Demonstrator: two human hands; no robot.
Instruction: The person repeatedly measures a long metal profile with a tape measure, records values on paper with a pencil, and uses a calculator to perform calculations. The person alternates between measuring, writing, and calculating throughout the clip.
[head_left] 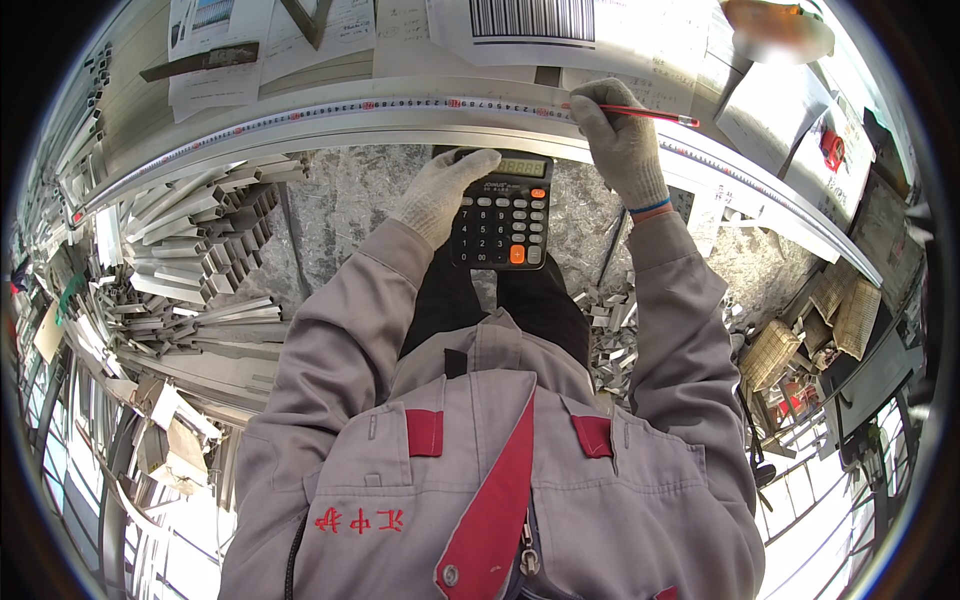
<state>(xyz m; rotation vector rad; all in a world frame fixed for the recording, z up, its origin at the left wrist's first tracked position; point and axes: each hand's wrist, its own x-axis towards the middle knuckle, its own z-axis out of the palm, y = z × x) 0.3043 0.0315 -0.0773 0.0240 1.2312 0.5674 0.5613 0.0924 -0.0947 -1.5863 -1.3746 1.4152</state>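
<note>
A black calculator (500, 215) with grey and orange keys hangs in front of my body, just off the table's near edge. My left hand (445, 190), in a pale knit glove, grips its upper left side, the thumb lying across the top by the display. In my gloved right hand (617, 140) is a red pencil (665, 117), held across the fingers with one end pointing right. That hand rests at the table edge over a long measuring tape (400, 103), which runs along the edge strip from left to right.
Printed and handwritten sheets (640, 40) cover the table, with a flat metal strip (200, 62) at left. A small red object (832, 150) lies at right. Stacked metal profiles (200, 235) fill the left below the table; offcuts (612, 340) lie on the floor, woven baskets (845, 315) at right.
</note>
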